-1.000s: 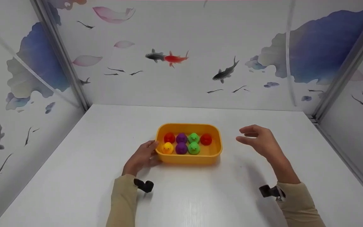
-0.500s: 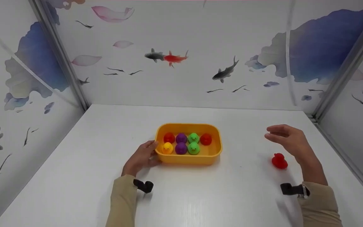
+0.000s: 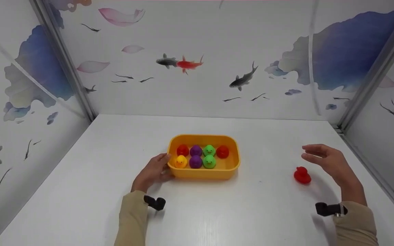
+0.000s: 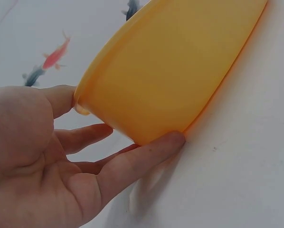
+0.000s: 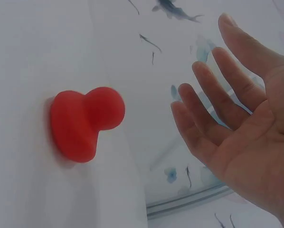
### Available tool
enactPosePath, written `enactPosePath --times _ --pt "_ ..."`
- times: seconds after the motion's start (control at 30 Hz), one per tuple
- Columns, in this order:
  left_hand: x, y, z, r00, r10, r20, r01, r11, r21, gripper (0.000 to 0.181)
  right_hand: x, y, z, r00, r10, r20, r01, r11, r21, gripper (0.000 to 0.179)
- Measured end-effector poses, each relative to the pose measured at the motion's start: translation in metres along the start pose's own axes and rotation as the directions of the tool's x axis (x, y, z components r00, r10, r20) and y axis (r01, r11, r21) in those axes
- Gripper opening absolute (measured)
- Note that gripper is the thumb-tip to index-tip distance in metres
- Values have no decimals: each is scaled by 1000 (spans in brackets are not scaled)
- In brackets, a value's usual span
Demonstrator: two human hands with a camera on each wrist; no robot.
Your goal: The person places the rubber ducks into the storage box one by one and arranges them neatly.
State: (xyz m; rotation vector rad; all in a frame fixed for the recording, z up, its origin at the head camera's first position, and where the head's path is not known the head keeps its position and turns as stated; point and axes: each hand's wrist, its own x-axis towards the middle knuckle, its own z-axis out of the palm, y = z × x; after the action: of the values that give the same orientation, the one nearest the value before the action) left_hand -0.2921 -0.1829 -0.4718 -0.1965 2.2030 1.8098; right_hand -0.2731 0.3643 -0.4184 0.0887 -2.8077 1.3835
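My left hand (image 3: 150, 172) holds the left end of a yellow plastic box (image 3: 204, 174). In the left wrist view the thumb lies at the rim and the fingers touch the side wall, low down. Rubber ducks stand in the box in two rows: red (image 3: 182, 150), purple (image 3: 196, 151), green (image 3: 209, 150) and red (image 3: 222, 151) behind, then yellow (image 3: 180, 161), purple (image 3: 195, 162) and green (image 3: 209, 161) in front. On the right a red rubber duck (image 3: 302, 175) rests on the table. Beside and above it my right hand (image 3: 332, 164) hovers, fingers loosely extended, holding nothing.
The white tabletop (image 3: 204, 212) carries the box and the lone duck. White panels printed with fish and petals (image 3: 183, 89) rise at the back and both sides, with metal posts (image 3: 371, 71) at the corners. Each wrist wears a small black camera (image 3: 327, 209).
My right hand has moved right from near the box, past the red duck, and a little toward me. The red duck on the table has come into sight. My left hand keeps its place.
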Motion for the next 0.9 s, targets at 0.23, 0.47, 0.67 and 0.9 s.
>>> enactPosePath --times 0.23,0.47,0.67,0.9 --pt "1 -2 -1 1000 20 18 -19 999 -34 55 1 21 -2 997 41 71 -46 997 68 68" --pt "0 -3 -1 1000 19 16 -19 999 -48 55 1 35 3 985 93 145 -101 994 49 73" --pt "1 -3 -1 1000 18 16 -17 999 -37 55 5 42 9 965 158 211 -168 985 31 79" --pt "3 -4 -2 1000 18 14 -17 999 -40 56 7 44 12 948 205 242 -212 977 1 84"
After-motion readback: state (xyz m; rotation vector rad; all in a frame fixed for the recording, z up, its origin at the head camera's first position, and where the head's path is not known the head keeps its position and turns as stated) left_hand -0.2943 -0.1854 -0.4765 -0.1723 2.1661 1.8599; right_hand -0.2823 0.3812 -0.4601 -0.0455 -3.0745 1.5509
